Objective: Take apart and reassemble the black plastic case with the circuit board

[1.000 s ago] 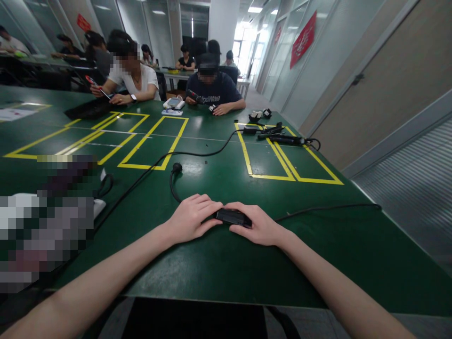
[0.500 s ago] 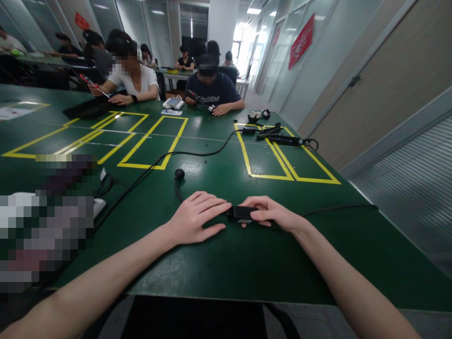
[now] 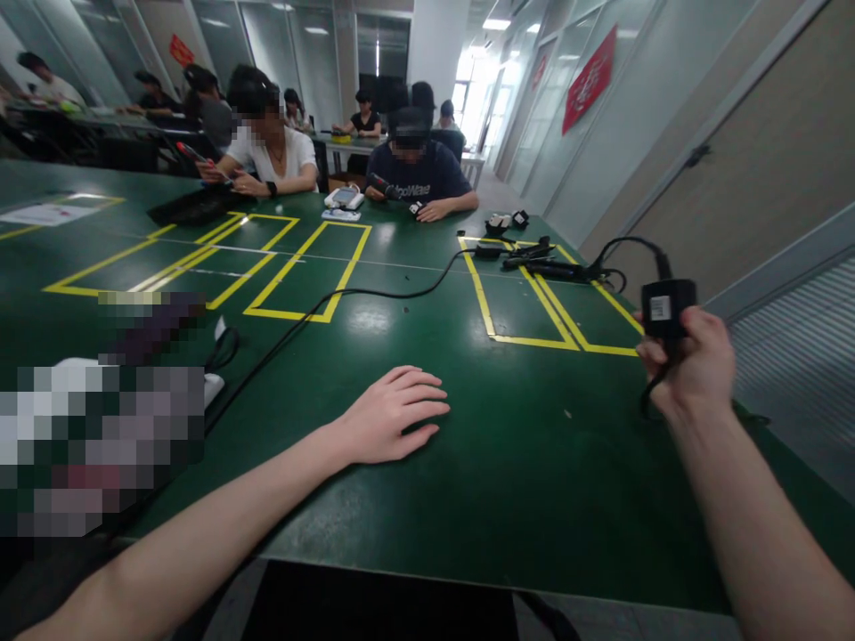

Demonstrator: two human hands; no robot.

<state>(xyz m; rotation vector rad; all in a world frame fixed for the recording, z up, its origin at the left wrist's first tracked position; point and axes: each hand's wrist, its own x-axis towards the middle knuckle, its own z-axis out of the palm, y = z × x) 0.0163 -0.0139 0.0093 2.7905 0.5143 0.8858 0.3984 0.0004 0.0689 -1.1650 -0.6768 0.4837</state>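
At the right, my right hand (image 3: 701, 369) is raised above the table's right side, its fingers wrapped round a black power adapter (image 3: 681, 298) with a white label. A black cord (image 3: 631, 240) leaves the adapter's top and arches left; another piece of cord hangs below the hand. My left hand (image 3: 394, 414) lies palm down on the green table (image 3: 508, 463), fingers apart, touching only the tabletop. Beyond the right hand, several black adapters and cords (image 3: 534, 258) lie in a pile across yellow tape lines.
A long black cable (image 3: 374, 292) crosses the table toward the pile. At the left are a blurred-out patch (image 3: 147, 401) and a small cord loop (image 3: 227, 347). Two people sit across the table, with a white device (image 3: 344, 197) and a black tray (image 3: 193, 206) near them.
My right hand has lifted the power adapter from beside my left hand and swung it up to the right. The trailing plug and cord have left the middle. My left hand has stayed on the table.
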